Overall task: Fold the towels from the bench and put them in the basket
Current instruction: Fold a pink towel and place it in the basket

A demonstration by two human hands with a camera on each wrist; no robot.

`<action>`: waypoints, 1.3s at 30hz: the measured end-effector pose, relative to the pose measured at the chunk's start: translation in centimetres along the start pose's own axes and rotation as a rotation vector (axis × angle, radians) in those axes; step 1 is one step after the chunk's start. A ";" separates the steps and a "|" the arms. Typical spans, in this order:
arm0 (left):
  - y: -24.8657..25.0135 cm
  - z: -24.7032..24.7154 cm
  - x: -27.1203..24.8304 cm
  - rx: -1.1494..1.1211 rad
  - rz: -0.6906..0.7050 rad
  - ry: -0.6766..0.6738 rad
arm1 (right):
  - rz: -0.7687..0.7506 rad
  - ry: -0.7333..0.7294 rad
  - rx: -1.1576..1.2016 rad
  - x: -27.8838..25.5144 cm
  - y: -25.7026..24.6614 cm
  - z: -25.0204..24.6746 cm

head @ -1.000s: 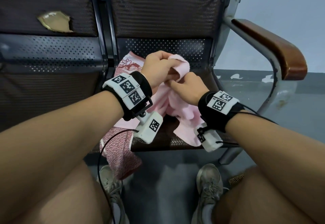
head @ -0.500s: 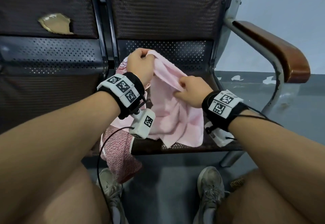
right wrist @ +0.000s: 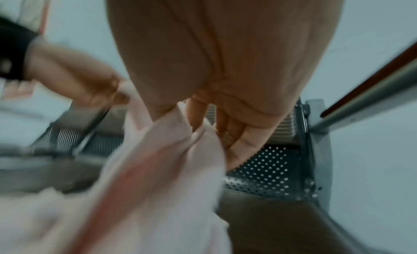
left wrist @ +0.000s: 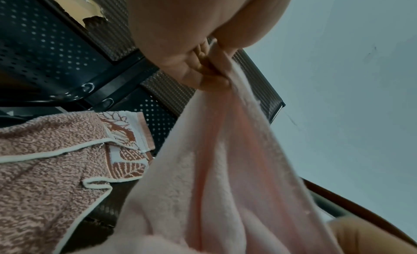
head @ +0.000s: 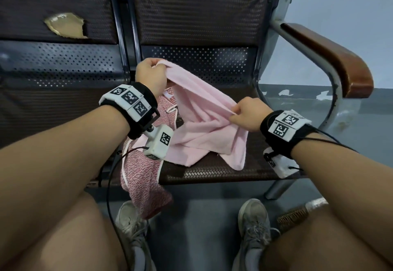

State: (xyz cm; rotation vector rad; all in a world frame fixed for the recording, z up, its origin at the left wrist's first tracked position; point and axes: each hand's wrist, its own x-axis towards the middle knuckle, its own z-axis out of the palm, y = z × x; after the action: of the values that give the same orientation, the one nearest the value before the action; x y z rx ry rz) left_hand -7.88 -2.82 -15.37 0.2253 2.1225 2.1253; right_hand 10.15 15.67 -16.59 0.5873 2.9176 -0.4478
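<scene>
Two towels on one bench seat (head: 223, 170). The pink towel (head: 204, 126) is held above the seat by two hands — the left hand (head: 151, 77), at 11 o'clock, pinches one corner; the right hand (head: 246, 114), at 3 o'clock, pinches the opposite edge between thumb and fingers (right wrist: 234, 138). The red patterned towel (head: 140, 173) lies at 7 o'clock, beneath the pink one — its lower end hangs over the seat front.
</scene>
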 end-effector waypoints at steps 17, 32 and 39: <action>-1.9 -1.6 0.0 0.415 0.071 -0.061 | -0.252 0.355 0.090 -1.0 0.3 0.3; -1.7 -1.5 0.1 0.408 -0.165 -0.195 | -0.246 0.505 -0.131 -0.1 1.1 -0.6; -1.0 -1.7 -0.4 0.189 -0.029 -0.039 | -0.161 0.348 -0.130 -0.5 1.5 -0.3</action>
State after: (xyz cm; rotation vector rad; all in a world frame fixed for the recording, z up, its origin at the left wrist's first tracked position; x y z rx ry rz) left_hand -7.82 -4.53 -16.40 0.2514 2.2898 1.8887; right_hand 11.13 16.91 -16.57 0.4532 3.3094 -0.1839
